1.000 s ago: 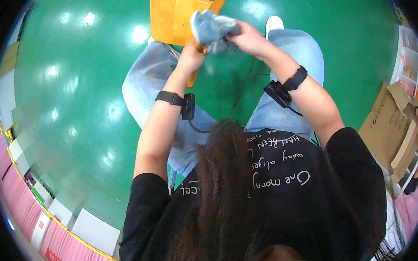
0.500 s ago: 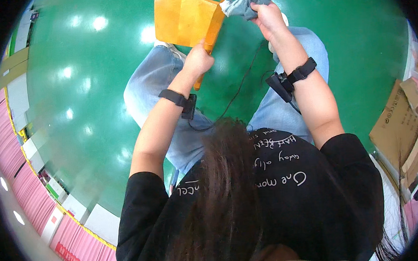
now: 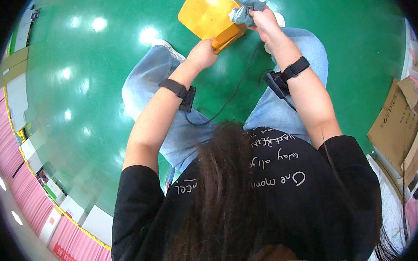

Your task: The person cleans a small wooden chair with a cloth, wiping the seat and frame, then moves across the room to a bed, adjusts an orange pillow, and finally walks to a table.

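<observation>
A small yellow wooden chair (image 3: 206, 13) is tilted in front of me between my knees, partly cut off by the top of the view. My left hand (image 3: 203, 54) is closed round one end of its frame, on the near side. A crumpled grey-blue cloth (image 3: 246, 16) with a pale edge is bunched in my right hand (image 3: 264, 23), whose fingers pinch it. The cloth lies against the right side of the chair, covering part of it. Its contact with the wood under the folds is hidden.
Black straps with small devices sit on my left forearm (image 3: 181, 95) and right forearm (image 3: 286, 77); a dark cable (image 3: 239, 87) runs between them. Green floor (image 3: 93, 89) surrounds me. Cardboard boxes (image 3: 392, 121) stand at right; pink curtains (image 3: 19, 154) and white panels line the left.
The chair has turned, its leg end swinging up to the right and its broad board shifting right. My left hand moved slightly up and right with it; the cloth came lower, against the frame.
</observation>
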